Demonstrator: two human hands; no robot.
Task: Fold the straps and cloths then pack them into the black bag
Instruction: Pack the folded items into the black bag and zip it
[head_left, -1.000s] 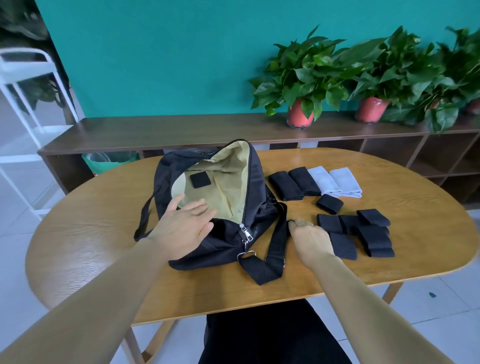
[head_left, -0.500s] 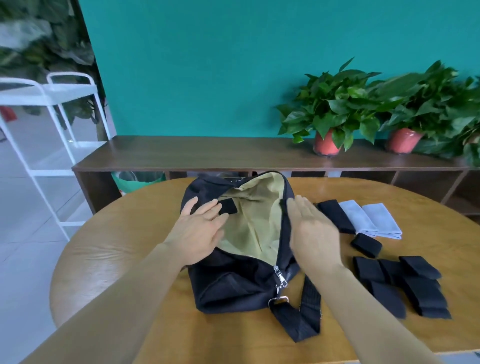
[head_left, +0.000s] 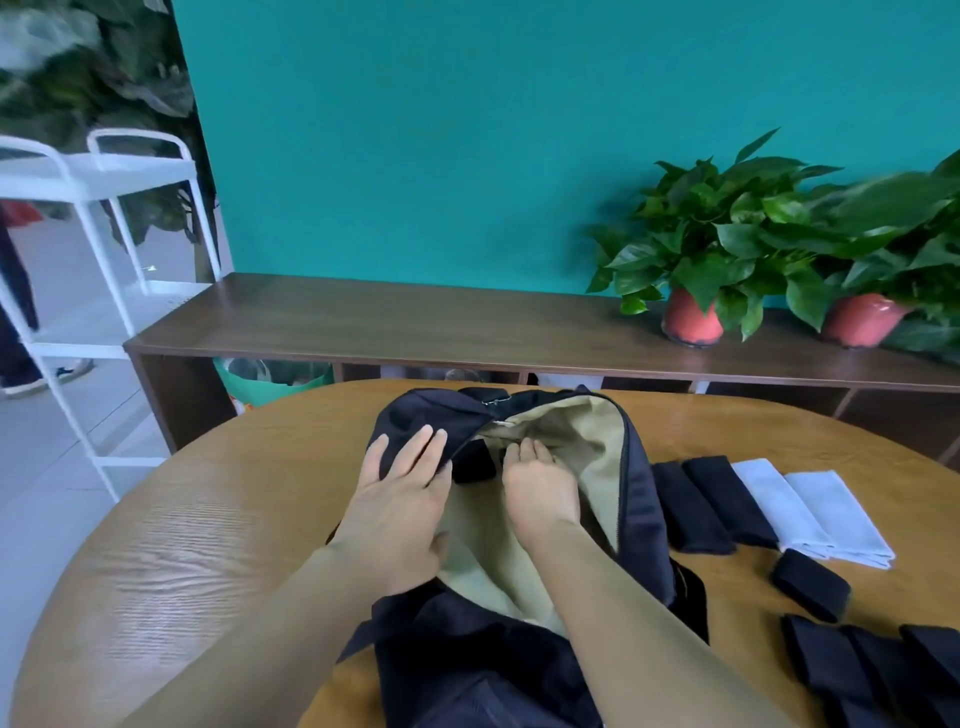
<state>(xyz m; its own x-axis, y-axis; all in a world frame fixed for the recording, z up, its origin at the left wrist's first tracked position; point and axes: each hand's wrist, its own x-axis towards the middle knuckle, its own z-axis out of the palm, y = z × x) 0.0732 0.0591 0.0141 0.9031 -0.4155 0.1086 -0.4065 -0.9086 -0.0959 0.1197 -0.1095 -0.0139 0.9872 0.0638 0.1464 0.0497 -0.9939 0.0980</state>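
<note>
A: Black bag (head_left: 467, 654) sits mid-desk (head_left: 182, 545), unzipped, tan lining showing. One folded strap (head_left: 472, 462) is inside so far.
B: Hands?
A: Left hand (head_left: 400, 499) lies flat, fingers spread, pinning the flap. Right hand (head_left: 540, 488) is down in the opening with its fingertips hidden, so I can't tell if it grips anything.
B: Remaining?
A: Most of it, I'd say. Strap pile (head_left: 841, 670), dark folds (head_left: 693, 512) and pale cloths (head_left: 810, 514) lie right of the bag. Path looks free. Potted plants (head_left: 696, 260) are back on the shelf (head_left: 415, 322).

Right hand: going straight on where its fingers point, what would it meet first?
The right hand would likely meet the beige fabric lining at the far end of the open black bag; depth is unclear.
</note>
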